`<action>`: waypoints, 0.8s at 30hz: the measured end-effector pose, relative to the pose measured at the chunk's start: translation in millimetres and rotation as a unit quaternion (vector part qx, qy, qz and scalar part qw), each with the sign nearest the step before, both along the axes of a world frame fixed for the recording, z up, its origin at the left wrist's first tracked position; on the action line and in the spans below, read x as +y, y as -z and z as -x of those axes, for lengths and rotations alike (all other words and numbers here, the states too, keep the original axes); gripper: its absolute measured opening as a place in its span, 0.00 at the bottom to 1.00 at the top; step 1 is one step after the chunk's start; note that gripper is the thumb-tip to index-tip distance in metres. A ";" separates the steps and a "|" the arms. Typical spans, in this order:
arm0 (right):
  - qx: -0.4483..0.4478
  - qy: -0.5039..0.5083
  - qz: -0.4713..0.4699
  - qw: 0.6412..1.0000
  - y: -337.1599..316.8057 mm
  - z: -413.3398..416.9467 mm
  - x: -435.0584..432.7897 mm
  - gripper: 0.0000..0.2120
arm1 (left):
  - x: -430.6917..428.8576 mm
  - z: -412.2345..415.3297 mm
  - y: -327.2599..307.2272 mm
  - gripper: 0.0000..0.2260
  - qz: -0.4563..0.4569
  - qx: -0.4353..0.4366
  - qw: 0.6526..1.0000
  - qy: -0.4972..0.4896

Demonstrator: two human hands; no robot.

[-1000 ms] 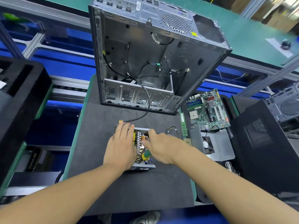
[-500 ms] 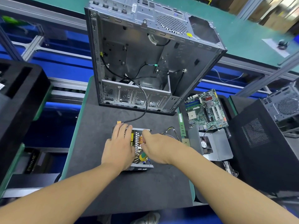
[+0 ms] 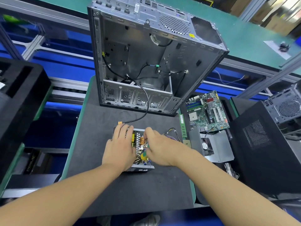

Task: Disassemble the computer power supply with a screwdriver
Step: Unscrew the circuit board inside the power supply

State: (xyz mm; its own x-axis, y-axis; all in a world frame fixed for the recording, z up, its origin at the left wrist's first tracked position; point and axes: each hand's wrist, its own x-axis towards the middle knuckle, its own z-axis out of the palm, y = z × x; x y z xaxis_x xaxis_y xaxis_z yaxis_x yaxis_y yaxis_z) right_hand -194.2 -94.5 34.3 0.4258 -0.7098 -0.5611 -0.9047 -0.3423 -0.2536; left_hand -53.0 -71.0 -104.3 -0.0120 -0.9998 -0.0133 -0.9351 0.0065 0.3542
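bright, even light falls from overhead, seemingly from fixtures out of view. a soft sheen lies on the computer case (image 3: 146,54) at 12 o'clock, and shadows are faint. glare washes out the cardboard boxes (image 3: 276,12) at 1 o'clock. the right hand (image 3: 160,149) and the screwdriver (image 3: 144,156) it grips are slightly motion-blurred. wide-angle distortion bends the rails (image 3: 53,51) at 10 o'clock, and the edges smear.

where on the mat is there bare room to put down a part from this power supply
Bare mat lies left of the power supply, up to the green edge, and in the near strip closest to the person. Crowded: a black cable crosses toward the computer case; wires and a memory stick fill the right.
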 end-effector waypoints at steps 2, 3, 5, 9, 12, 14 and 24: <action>0.000 0.002 -0.049 0.999 -3.5 -0.1 0.4 0.15 | 0.1 0.1 -0.2 0.30 0.002 0.000 1.000 0.000; 0.005 0.001 -0.052 0.999 -2.7 -0.1 2.2 0.17 | -0.1 0.4 -0.3 0.30 0.003 0.000 1.000 0.000; 0.026 0.013 -0.013 0.999 0.5 -1.4 7.9 0.18 | -0.4 0.6 0.3 0.30 -0.001 0.001 1.000 0.002; 0.050 0.016 0.053 0.997 1.9 -4.0 11.9 0.15 | -0.4 0.5 1.0 0.30 0.002 0.004 1.000 0.000; -0.004 -0.031 0.022 0.999 -1.3 -5.0 11.3 0.07 | -0.3 1.3 0.9 0.30 0.007 0.007 1.000 -0.004; -0.013 -0.023 -0.029 0.999 -2.8 -4.5 8.5 0.09 | -0.6 1.5 1.9 0.29 0.011 0.006 1.000 -0.007; 0.050 -0.020 0.073 0.996 8.8 -6.7 17.1 0.07 | 1.3 0.8 3.2 0.32 -0.001 -0.005 1.000 0.000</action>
State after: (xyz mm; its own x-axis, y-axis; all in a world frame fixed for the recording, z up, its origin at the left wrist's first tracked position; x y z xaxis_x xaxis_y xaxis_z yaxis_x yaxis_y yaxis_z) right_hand -187.6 -77.5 25.5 0.4020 -0.7705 -0.4947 -0.9081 -0.4046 -0.1079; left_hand -53.9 -69.8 -107.4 -0.0120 -0.9998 -0.0147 -0.9387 0.0063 0.3446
